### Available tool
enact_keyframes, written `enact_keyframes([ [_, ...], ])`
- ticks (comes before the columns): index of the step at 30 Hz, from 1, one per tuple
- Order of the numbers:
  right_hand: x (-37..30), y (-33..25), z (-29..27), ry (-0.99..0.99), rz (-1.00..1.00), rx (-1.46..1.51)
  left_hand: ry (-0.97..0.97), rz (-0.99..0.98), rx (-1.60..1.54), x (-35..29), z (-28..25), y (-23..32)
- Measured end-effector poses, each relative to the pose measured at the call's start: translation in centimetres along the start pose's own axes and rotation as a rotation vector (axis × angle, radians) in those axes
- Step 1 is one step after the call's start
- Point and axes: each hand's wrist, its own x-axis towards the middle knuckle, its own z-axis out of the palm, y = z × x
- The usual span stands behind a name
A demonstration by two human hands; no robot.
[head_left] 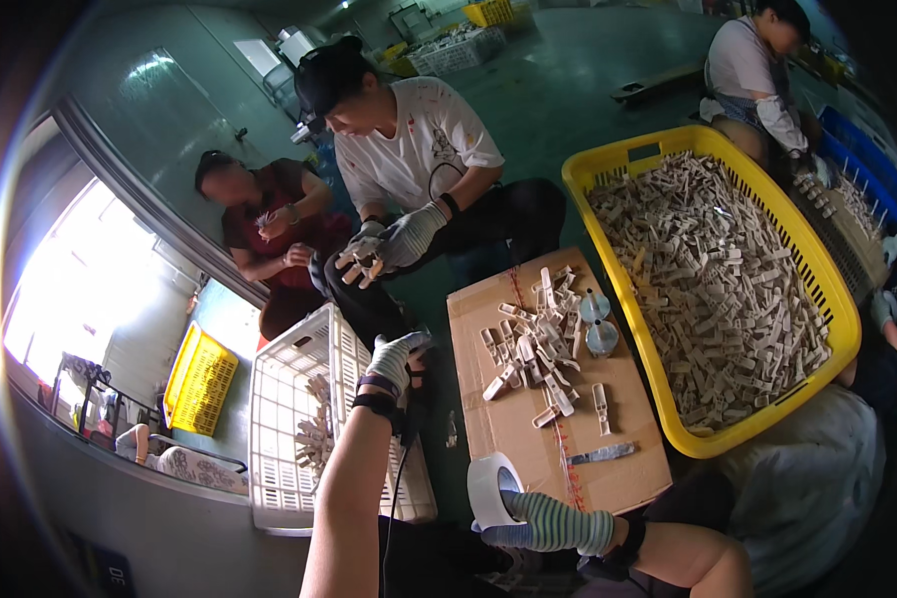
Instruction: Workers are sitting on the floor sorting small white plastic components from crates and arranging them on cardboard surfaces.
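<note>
My left hand (397, 361), in a pale knit glove, is raised between the white crate and the cardboard box. Its fingers are pressed together and point right; what they hold, if anything, cannot be made out. My right hand (553, 523), in a striped glove, grips a white roll of tape (486, 490) at the near left corner of the cardboard box (623, 490). On the box lies a loose heap of beige clip-shaped pieces (533, 359), with one piece (601, 409) apart from it. A silvery strip (603, 454) and two clear round objects (598, 324) lie there too.
A yellow basket (703, 444) full of beige pieces stands right of the box. At left is a white crate (279, 439) with bundled pieces. Opposite, a gloved co-worker (419, 130) holds several pieces; another person (269, 209) sits beside them, and one (752, 75) works far right.
</note>
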Motion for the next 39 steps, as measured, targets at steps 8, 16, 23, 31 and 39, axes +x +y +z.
enact_keyframes([
  [8, -0.2, -0.5, 0.1, -0.050, -0.062, -0.231, 0.020, 0.111, 0.028, 2.8, -1.0, -1.7],
  [16, -0.3, -0.1, 0.1, -0.009, -0.013, -0.044, 0.083, 0.118, 0.098, 3.0, -0.1, -2.0],
  [23, -0.3, -0.8, 0.2, 0.005, -0.025, -0.094, 0.178, 0.131, 0.121, 1.2, 1.4, -1.9],
  [31, 0.1, -0.5, -0.1, -0.039, -0.062, -0.180, 0.185, 0.166, 0.067, 1.6, 0.7, -2.3],
  [39, 0.5, -0.6, 0.3, -0.057, -0.067, -0.187, 0.189, 0.132, 0.090, 2.3, -0.4, -2.2],
])
